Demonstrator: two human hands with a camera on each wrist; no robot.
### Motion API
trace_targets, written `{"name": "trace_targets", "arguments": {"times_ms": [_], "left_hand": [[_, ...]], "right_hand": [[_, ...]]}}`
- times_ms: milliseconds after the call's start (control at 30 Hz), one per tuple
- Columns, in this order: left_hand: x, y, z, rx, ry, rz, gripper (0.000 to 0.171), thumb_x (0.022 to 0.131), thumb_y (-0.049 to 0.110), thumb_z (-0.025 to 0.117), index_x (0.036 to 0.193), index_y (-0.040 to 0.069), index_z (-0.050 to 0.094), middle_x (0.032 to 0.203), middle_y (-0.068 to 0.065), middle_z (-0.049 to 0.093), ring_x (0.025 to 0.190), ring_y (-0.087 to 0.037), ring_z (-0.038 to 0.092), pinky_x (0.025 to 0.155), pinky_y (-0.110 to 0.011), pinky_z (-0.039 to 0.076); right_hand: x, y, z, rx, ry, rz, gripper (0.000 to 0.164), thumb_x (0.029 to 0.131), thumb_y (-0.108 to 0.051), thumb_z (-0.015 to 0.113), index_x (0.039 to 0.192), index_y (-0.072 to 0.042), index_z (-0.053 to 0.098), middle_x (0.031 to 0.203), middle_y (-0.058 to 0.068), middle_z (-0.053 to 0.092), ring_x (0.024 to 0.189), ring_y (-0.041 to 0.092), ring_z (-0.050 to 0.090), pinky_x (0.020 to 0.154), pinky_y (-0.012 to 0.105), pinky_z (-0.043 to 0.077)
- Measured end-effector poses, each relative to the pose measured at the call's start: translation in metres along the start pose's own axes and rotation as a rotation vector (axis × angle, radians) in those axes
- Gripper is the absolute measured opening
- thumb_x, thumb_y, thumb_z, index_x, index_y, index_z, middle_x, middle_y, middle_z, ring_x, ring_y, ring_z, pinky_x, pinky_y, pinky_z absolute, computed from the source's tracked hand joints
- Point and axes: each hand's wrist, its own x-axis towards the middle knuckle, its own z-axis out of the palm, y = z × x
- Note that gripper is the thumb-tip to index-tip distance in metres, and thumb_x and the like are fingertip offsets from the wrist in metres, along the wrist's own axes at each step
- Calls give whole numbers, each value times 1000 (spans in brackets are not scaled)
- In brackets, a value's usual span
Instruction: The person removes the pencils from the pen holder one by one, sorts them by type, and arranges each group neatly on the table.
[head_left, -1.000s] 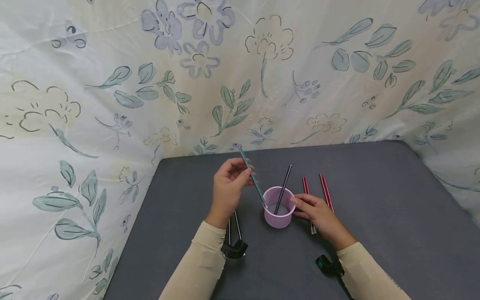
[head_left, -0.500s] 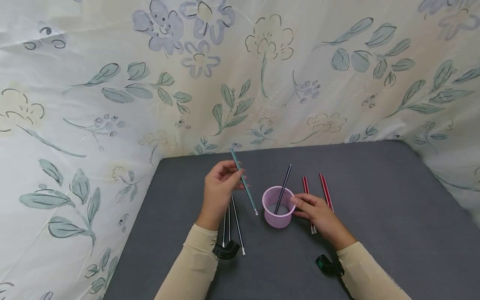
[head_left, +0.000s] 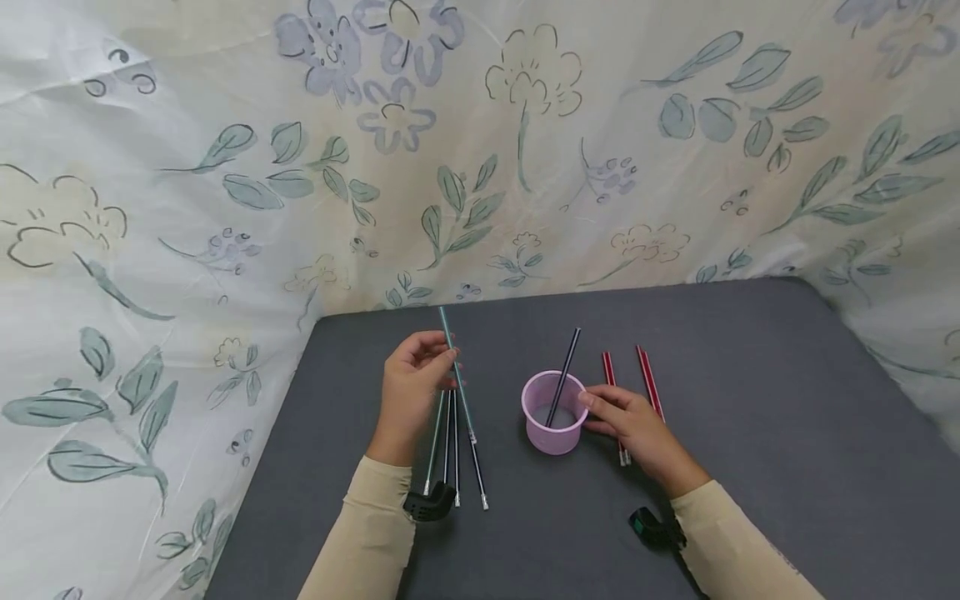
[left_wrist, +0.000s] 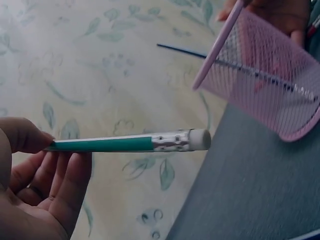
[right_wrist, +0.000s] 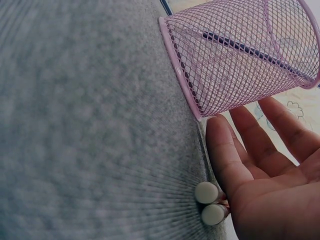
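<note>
My left hand [head_left: 412,379] pinches a teal-green pencil [head_left: 460,386] between thumb and fingers, its eraser end pointing down. It is above several dark and green pencils [head_left: 455,450] lying side by side on the table, left of a pink mesh pencil cup [head_left: 553,439]. In the left wrist view the held pencil [left_wrist: 115,145] shows a metal band and white eraser. One dark pencil [head_left: 564,375] leans inside the upright cup. My right hand [head_left: 637,425] holds the cup by its right side, a fingertip at the rim and the other fingers [right_wrist: 225,145] against the mesh.
Red pencils [head_left: 650,383] lie right of the cup, partly hidden by the right hand; two white erasers [right_wrist: 207,192] show beside it in the right wrist view. The dark grey table [head_left: 750,400] meets a floral cloth [head_left: 525,167] along its back edge.
My left hand has moved left with the green pencil, whose eraser end was at the cup's rim and is now over the lying pencils. My right hand has stayed on the cup.
</note>
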Motion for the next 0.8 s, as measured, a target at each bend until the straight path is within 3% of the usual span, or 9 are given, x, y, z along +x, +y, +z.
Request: {"name": "trace_targets", "arguments": {"times_ms": [300,567,800], "left_hand": [[1,-11,-25,124,38,-86,22,102,1,75,123,-1,74,108,-16,69,87,-33,68,58,-28,59],[-1,-25,-43,227,61,-191,21,103,3,74,124,0,75,109,-16,71,89,-32,70,58,-27,57],[-3,-40,-55,295,60,-273,27,100,1,75,126,-8,73,103,-14,73,76,-21,63,54,-26,53]], "right_hand": [[3,0,1,3,2,10,45,112,-25,66,139,11,64,139,28,64,126,40,65,101,40,57],[4,-2,2,18,6,-2,44,113,-23,65,139,12,63,138,29,64,125,41,66,102,42,57],[5,-2,2,31,5,-1,44,113,-23,65,138,13,63,138,29,64,125,40,66,102,42,57]]}}
